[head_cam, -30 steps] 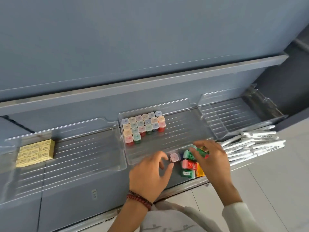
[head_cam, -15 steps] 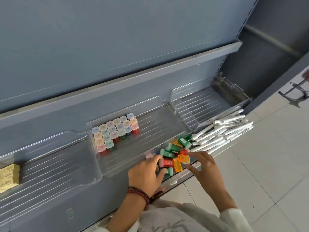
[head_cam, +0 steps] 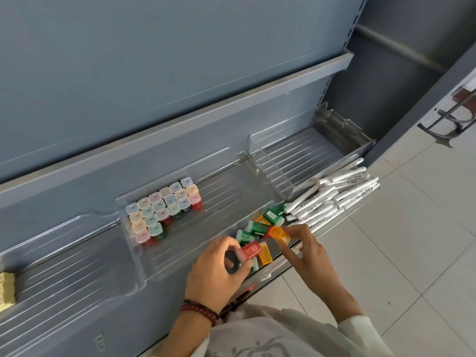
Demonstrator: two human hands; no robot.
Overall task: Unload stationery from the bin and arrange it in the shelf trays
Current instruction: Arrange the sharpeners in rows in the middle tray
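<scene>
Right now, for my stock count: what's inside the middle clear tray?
In the middle tray, a block of pastel-lidded boxes stands at the back left. The left hand, gripping a red box, covers part of its front edge, so anything there is hidden.

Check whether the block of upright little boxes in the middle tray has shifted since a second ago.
No. The boxes sit in the same back-left corner of the middle tray as before; only the camera has swung.

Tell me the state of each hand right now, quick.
Left hand: closed on the red case, pinched between thumb and fingers.
Right hand: closed on the orange case.
</scene>
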